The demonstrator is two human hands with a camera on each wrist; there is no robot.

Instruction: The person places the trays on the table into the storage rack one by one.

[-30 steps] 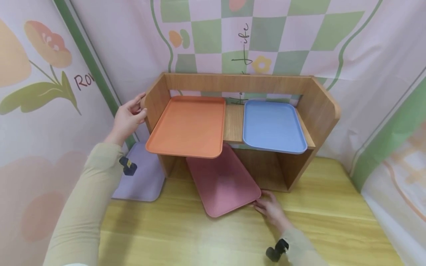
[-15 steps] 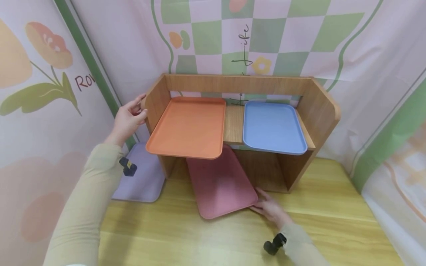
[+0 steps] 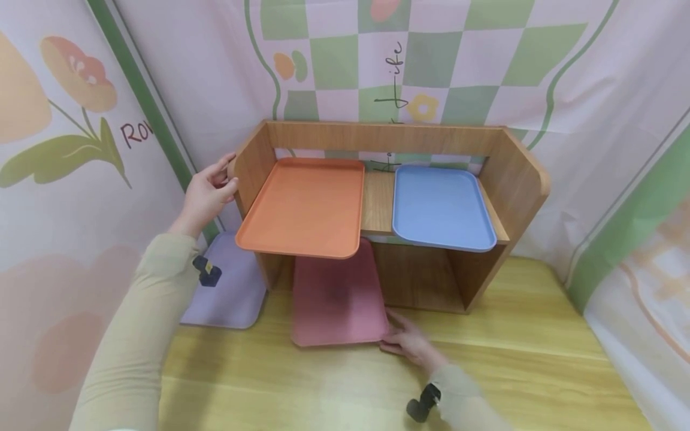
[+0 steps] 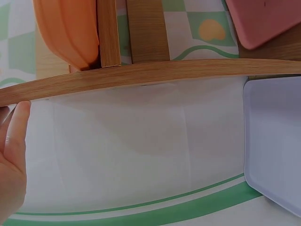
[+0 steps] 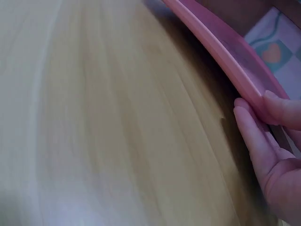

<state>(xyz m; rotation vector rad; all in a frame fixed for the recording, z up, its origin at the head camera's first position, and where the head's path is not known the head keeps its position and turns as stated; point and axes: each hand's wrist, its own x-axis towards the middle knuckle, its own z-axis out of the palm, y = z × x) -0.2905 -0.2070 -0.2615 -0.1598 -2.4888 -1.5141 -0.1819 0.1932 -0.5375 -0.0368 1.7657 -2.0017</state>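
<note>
A wooden desk shelf (image 3: 380, 200) carries an orange tray (image 3: 304, 206) and a blue tray (image 3: 443, 206) on its upper board. My left hand (image 3: 203, 194) is at the shelf's left side panel, with fingertips touching its outer face near the front edge. Under the orange tray, a pink tray (image 3: 339, 299) lies partly inside the lower compartment, its front part out over the table. My right hand (image 3: 406, 340) pinches its near right corner. In the right wrist view, the thumb (image 5: 284, 110) is above the pink tray's rim and the other fingers are below it.
A lilac tray (image 3: 232, 287) lies on the table left of the shelf, partly behind the left forearm. Printed fabric (image 3: 329, 60) hangs behind the shelf and on both sides. The yellow wood table (image 3: 517, 347) extends in front.
The pink tray has swung left from its slant and now points nearly straight out of the compartment. My right hand has travelled left with its corner. The left hand has stayed in place.
</note>
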